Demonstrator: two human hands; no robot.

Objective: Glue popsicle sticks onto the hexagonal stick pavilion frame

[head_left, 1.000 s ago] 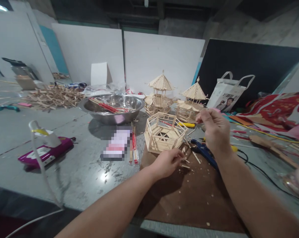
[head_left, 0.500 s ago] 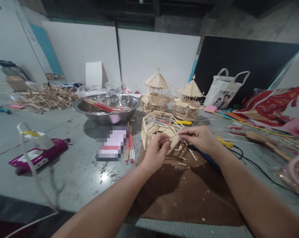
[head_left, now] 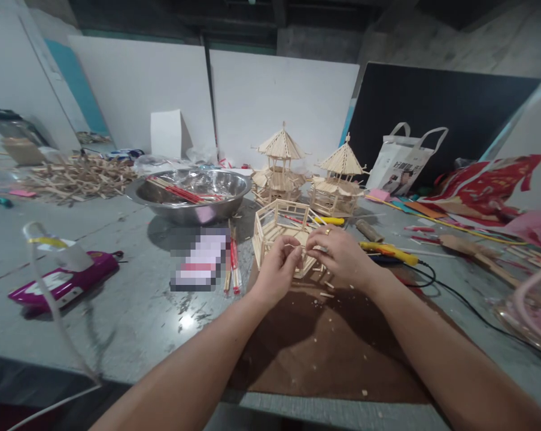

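the left hand (head_left: 279,269) and right hand (head_left: 342,254) are close together, fingers bent, at the near side of the hexagonal stick frame (head_left: 270,233); whether either pinches anything i cannot tell; the frame sits at the far end of the brown mat (head_left: 337,359); short stick pieces (head_left: 327,294) lie nearby.
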